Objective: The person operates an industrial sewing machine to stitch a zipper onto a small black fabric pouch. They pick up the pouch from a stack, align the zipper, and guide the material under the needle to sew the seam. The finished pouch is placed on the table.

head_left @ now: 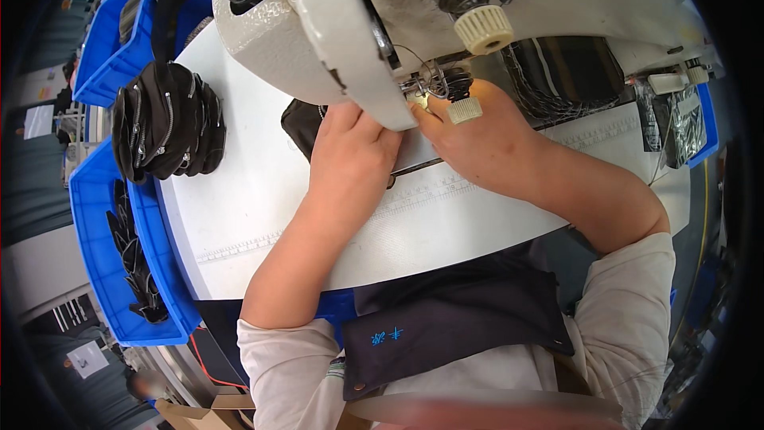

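Note:
A white sewing machine point(350, 32) stands over the white table, its head between and partly in front of my hands. My left hand point(354, 147) rests left of the needle area, fingers closed and bent onto a dark fabric piece point(301, 129) that pokes out beyond them. On the other side, my right hand point(481, 131) curves in close to the needle area, thumb and fingers drawn together at the work's edge. The machine head and a cream tension knob point(465, 110) cover part of the fingertips. Most of the fabric under the hands is hidden.
A stack of dark zippered pouches point(167, 121) stands at the table's left. Blue bins point(97, 255) line that side, one holding dark strips point(131, 259). Dark striped fabric pieces point(565, 72) lie behind my right hand. Printed rulers point(239, 248) run along the white tabletop point(239, 207).

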Demonstrator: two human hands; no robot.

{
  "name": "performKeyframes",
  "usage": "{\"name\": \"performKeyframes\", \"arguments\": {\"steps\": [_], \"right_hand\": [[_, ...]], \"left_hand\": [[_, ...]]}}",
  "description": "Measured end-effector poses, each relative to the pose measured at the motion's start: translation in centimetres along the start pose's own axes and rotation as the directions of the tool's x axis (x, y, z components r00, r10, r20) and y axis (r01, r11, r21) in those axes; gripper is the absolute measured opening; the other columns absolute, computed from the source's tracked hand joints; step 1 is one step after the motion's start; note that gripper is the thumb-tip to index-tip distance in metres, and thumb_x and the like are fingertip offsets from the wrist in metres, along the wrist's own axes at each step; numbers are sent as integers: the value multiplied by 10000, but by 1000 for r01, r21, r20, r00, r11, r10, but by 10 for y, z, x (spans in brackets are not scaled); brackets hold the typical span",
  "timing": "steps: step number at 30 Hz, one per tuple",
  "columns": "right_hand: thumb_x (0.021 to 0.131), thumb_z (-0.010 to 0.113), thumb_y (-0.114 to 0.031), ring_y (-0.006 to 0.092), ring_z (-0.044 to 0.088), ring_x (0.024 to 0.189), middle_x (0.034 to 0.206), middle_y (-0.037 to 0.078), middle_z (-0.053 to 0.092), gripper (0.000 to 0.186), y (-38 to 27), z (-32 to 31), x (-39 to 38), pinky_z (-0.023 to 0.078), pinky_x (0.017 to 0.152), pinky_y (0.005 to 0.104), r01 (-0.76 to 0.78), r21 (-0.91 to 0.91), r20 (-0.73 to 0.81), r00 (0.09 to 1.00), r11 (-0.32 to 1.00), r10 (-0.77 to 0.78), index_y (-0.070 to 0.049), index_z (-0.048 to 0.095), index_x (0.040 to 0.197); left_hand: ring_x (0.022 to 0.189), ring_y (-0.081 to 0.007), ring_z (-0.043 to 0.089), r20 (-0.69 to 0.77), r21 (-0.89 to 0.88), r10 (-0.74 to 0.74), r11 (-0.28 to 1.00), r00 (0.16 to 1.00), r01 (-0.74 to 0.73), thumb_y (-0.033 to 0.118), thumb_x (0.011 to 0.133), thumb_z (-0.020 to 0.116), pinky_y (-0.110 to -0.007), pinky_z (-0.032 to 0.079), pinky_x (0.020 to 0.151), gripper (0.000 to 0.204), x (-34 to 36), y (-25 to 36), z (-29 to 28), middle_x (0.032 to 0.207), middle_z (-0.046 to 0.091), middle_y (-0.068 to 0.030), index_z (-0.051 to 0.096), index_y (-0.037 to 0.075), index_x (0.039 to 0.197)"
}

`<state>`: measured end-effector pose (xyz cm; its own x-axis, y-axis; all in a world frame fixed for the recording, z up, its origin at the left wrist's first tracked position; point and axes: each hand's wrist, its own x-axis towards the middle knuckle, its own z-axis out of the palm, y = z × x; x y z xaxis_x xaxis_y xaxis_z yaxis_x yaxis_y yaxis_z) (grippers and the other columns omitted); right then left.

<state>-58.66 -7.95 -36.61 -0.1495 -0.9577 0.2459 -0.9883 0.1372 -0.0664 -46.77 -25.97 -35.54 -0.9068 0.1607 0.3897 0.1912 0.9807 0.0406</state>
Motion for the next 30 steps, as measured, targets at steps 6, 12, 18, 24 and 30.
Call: {"name": "performKeyframes", "arguments": {"steps": [6,12,18,24,30], "right_hand": [[779,695,-79,244,695,768,706,64,679,40,1,-1,2,523,687,394,-11,-11,-11,1000,1000,11,-102,721,798],[777,688,-68,267,701,810,736,74,687,72,1,5,4,547,713,401,-69,37,-14,997,997,70,-93,731,829],[773,678,-54,283,704,825,737,84,683,95,-1,3,2,552,720,404,-82,64,-26,996,995,84,-82,730,847],[779,672,-53,278,699,823,742,83,681,85,3,2,4,548,740,404,-56,6,6,998,998,56,-76,726,841],[788,665,-61,278,703,812,755,73,687,97,3,-2,2,550,701,387,-41,-35,-38,998,999,39,-69,724,865]], "left_hand": [[1033,-273,660,78,-94,-34,995,996,41,21,797,743,-381,578,833,339,-5,-1,0,1211,682,-46,745,35,1135],[1050,-289,650,121,-198,-128,969,984,150,15,804,729,-386,577,854,358,-1,5,-6,1213,689,-55,731,24,1162],[1055,-313,647,123,-193,-162,964,979,184,9,800,715,-387,578,857,360,-1,10,-6,1220,683,-63,726,18,1159],[1072,-316,644,91,-167,-182,966,979,196,9,794,706,-391,581,854,360,1,14,-3,1228,679,-71,720,6,1154],[1067,-312,660,88,-174,-216,958,972,229,23,811,709,-391,579,851,351,2,15,-2,1231,679,-80,733,24,1162]]}}
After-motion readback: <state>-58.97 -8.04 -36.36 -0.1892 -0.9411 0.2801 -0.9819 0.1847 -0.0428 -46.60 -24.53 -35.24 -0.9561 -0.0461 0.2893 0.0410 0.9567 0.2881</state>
